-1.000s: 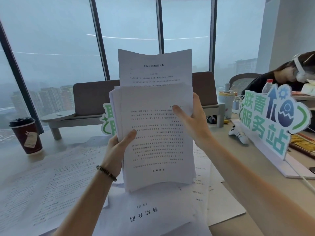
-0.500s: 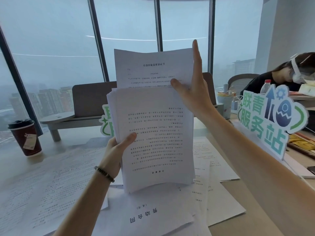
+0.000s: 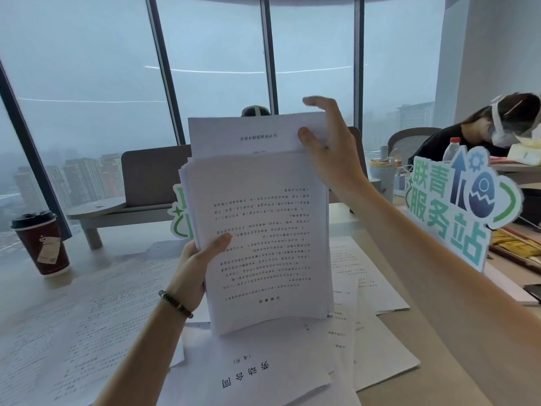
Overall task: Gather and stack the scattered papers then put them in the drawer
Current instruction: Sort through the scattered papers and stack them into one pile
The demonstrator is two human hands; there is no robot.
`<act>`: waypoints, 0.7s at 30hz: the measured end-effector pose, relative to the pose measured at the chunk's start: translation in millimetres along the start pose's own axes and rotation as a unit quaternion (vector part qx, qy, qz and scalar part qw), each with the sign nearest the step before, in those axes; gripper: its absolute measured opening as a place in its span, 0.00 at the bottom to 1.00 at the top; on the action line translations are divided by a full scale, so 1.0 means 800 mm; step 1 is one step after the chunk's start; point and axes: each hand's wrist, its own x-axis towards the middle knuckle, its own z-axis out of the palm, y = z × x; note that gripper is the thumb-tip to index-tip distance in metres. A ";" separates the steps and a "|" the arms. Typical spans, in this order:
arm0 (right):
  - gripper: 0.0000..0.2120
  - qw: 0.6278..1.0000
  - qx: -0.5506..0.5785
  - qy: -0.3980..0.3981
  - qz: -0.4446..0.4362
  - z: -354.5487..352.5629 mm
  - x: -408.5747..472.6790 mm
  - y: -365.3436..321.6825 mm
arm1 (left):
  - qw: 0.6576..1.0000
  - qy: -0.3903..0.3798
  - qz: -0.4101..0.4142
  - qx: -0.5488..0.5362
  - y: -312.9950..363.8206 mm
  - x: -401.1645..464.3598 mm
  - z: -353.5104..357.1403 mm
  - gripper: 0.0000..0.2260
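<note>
Left hand [image 3: 194, 266] gripping upright paper stack [image 3: 263, 238] above desk [image 3: 456, 341]; right hand [image 3: 330, 150] at raised sheet [image 3: 251, 136].

Two hands show, the left hand [image 3: 196, 265] and right hand [image 3: 328, 148], both on one upright stack [image 3: 263, 230]. One cup [image 3: 41, 244] stands on the desk, with two green signs [image 3: 456, 212] [image 3: 180, 218] and one bottle [image 3: 452, 148]. The loose sheets [image 3: 87, 317] overlap too much to count.
</note>
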 end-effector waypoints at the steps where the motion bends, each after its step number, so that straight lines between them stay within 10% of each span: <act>1: 0.20 1.000 -0.002 -0.004 -0.004 -0.001 0.000 -0.002 | 1.000 -0.001 -0.001 -0.002 0.000 0.000 0.000 0.09; 11: 0.11 0.998 -0.040 -0.045 0.024 0.007 -0.005 0.012 | 1.000 -0.005 0.007 -0.018 -0.004 0.004 0.000 0.10; 15: 0.28 0.978 0.144 -0.036 0.148 0.013 -0.039 0.032 | 1.000 0.004 0.005 -0.025 -0.010 0.003 -0.003 0.09; 21: 0.17 0.916 0.212 -0.128 0.316 0.041 -0.134 0.083 | 0.999 0.038 -0.003 0.024 -0.035 -0.003 -0.004 0.09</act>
